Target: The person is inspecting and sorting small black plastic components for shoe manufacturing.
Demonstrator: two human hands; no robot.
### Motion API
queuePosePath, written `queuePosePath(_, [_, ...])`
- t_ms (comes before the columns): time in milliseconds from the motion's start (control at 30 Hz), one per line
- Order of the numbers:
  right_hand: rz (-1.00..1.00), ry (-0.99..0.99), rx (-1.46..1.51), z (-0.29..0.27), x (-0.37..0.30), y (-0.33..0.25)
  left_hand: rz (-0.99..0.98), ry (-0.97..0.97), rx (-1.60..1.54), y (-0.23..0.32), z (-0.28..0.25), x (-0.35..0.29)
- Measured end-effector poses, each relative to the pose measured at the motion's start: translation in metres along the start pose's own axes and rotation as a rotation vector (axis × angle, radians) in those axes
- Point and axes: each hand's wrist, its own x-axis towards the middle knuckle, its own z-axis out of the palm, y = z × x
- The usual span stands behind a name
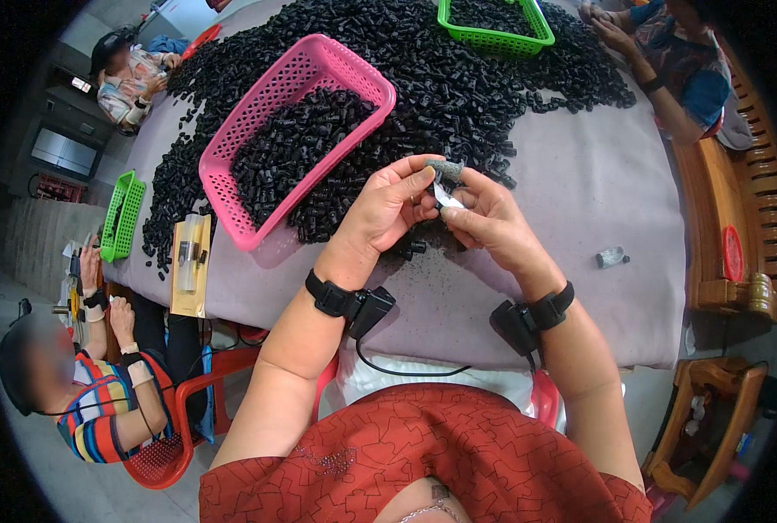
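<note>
Both of my hands meet above the near edge of a large heap of small black plastic parts. My left hand is closed, thumb and forefinger pinching one end of a short, rough grey piece. From the other side my right hand is closed too, its thumb pressing on a small white strip just below the grey piece. What exactly the pieces are is too small to tell, and my fingers partly hide them. Under my hands, dark crumbs and a few loose black parts lie on the grey cloth.
A pink basket full of black parts stands left of my hands. Green baskets stand far right and at the left edge. A small clear bottle lies to the right. Other people sit at the left and far right.
</note>
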Motion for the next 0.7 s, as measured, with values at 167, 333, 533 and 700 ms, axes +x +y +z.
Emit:
queuePosePath(167, [0.024, -0.019, 0.036, -0.0056, -0.0004, -0.0002, -0.044, 0.012, 0.0, -0.0002, 0.0009, 0.0001])
queuePosePath(333, [0.026, -0.056, 0.077, -0.0064, 0.0002, -0.0006, -0.042, 0.019, -0.002, 0.0011, 0.0009, -0.0011])
queuePosePath(533, [0.018, -0.062, 0.078, -0.006, 0.0004, -0.0014, -0.028, -0.06, -0.005, -0.0002, -0.0044, 0.0008])
queuePosePath(700, [0.025, 0.035, 0.011, -0.0098, 0.0026, 0.0032, -0.063, -0.069, -0.006, -0.0018, -0.0037, 0.0005])
